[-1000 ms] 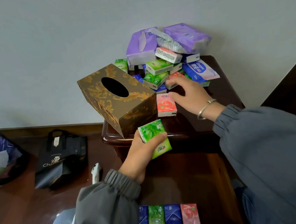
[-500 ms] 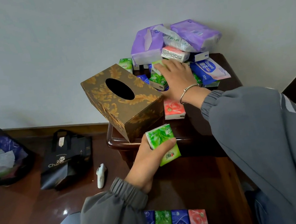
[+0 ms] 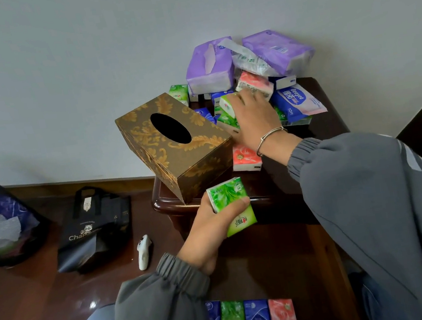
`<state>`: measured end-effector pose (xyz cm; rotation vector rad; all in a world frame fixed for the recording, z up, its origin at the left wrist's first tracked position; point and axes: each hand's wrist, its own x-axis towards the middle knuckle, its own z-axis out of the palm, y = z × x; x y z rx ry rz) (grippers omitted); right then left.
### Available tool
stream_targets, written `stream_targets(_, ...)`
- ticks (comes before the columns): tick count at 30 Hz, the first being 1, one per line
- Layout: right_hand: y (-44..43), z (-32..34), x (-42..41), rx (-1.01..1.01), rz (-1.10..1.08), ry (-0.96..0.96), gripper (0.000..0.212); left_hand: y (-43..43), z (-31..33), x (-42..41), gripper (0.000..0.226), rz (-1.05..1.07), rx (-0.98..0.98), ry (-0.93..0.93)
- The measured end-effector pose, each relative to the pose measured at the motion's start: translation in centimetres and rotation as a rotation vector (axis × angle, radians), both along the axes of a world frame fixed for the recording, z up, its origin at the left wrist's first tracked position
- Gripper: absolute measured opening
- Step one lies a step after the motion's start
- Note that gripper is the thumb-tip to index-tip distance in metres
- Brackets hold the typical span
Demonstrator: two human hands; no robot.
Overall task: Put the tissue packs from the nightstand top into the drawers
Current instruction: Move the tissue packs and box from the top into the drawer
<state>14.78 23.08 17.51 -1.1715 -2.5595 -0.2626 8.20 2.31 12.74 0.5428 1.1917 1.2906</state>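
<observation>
Left hand grips a green pack in front of the tissue box. Right hand pinches a second pack beside it, probably to carry both together.

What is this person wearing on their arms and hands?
The left hand and right hand are bare, with no gloves. Both arms are covered by loose grey sleeves with gathered elastic cuffs: the left sleeve and the right sleeve. The right sleeve has pale stripes higher up. A thin silver bangle circles the right wrist.
</observation>
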Motion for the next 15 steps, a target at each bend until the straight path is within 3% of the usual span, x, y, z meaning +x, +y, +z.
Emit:
stream_targets(8,-1.0,0.3,1.1,-0.012,0.013,-0.19,0.084,-0.1,0.1,0.0,0.057,0.002,0.004,-0.024)
stream_targets(15,-1.1,1.0,0.9,-0.033,0.017,-0.177,0.066,0.0,0.0,0.1,0.059,0.016,0.0,-0.027)
